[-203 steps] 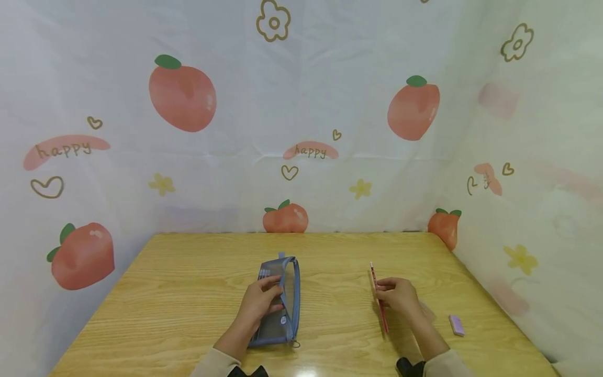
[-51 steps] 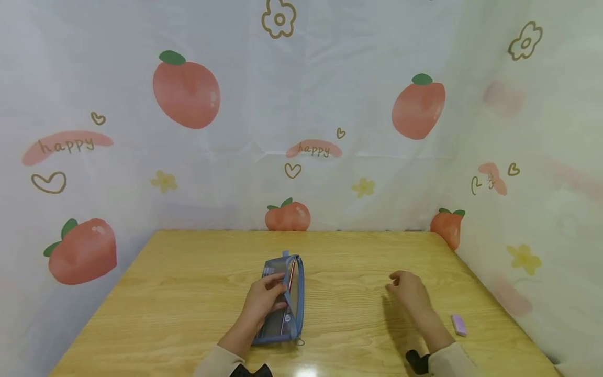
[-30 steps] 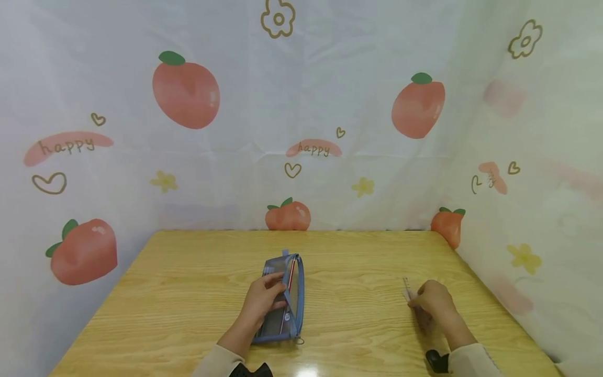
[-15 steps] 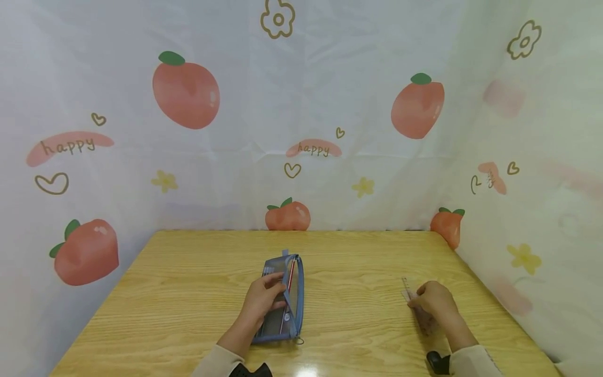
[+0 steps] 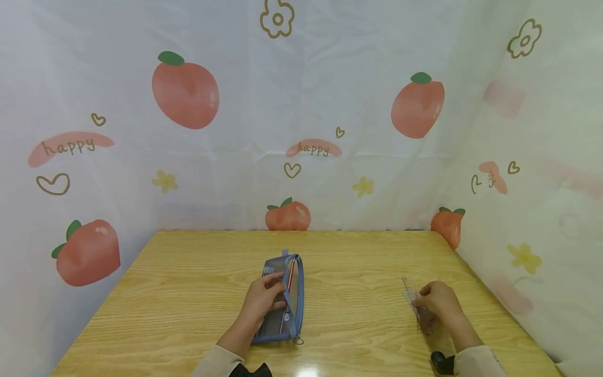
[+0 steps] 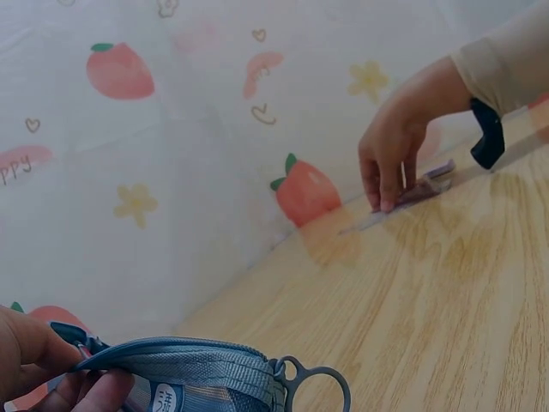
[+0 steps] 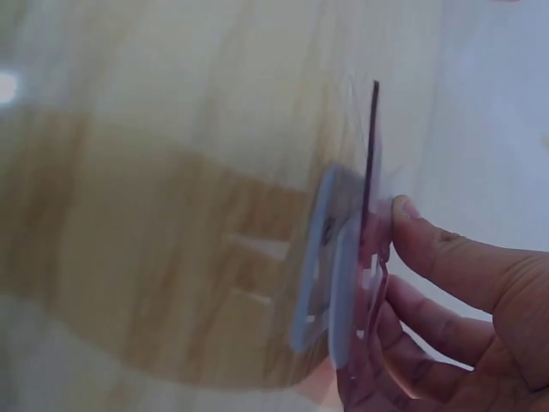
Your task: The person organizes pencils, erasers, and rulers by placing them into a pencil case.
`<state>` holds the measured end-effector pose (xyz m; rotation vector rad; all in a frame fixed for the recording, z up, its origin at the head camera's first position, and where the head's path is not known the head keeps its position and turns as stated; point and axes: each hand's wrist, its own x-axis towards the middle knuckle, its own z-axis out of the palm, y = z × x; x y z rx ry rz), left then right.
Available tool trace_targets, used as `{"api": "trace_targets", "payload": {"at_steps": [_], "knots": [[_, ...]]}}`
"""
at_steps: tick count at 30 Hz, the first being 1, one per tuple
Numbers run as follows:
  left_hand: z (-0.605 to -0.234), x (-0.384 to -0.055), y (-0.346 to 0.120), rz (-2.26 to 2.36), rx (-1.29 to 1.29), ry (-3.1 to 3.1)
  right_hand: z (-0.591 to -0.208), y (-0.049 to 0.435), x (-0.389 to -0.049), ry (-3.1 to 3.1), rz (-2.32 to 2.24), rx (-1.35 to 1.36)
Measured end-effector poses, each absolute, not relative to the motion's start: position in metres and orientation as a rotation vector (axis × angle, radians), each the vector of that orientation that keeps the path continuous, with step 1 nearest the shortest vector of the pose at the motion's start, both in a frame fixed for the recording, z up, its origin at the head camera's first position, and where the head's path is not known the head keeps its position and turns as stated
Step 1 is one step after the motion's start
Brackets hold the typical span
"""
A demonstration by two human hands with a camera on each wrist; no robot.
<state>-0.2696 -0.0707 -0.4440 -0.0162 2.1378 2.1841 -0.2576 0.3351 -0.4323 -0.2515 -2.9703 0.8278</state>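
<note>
A blue-grey pencil case (image 5: 273, 327) with a see-through mesh side stands on the table, its zip opening spread. My left hand (image 5: 264, 301) pinches the near edge of that opening between thumb and fingers, also seen in the left wrist view. Inside the case a red pencil (image 5: 291, 274) lies lengthwise. To the right, my right hand (image 5: 440, 302) pinches a clear ruler set (image 5: 408, 291) low over the table, tilted on edge. In the right wrist view, thin pinkish clear plates (image 7: 371, 223) show edge-on between thumb and fingers. The set's lower part is partly covered by the hand.
The wooden table (image 5: 348, 293) carries both the case and the rulers. A printed white curtain (image 5: 348, 104) stands along its back and right sides. A metal ring (image 6: 319, 390) hangs from the case's zip end.
Earlier the right hand held the red pencil; the pencil now lies in the case. That hand moved right, took the rulers and tilts them up slightly. The purple eraser is now hidden in the head view.
</note>
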Motion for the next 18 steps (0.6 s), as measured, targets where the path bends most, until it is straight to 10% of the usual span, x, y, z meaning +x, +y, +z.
{"api": "trace_targets", "payload": {"at_steps": [18], "knots": [[-0.4454, -0.2706, -0.0700, 2.185, -0.018, 2.146, -0.4291, 0.3405, -0.2514, -2.920, 1.032, -0.258]]}}
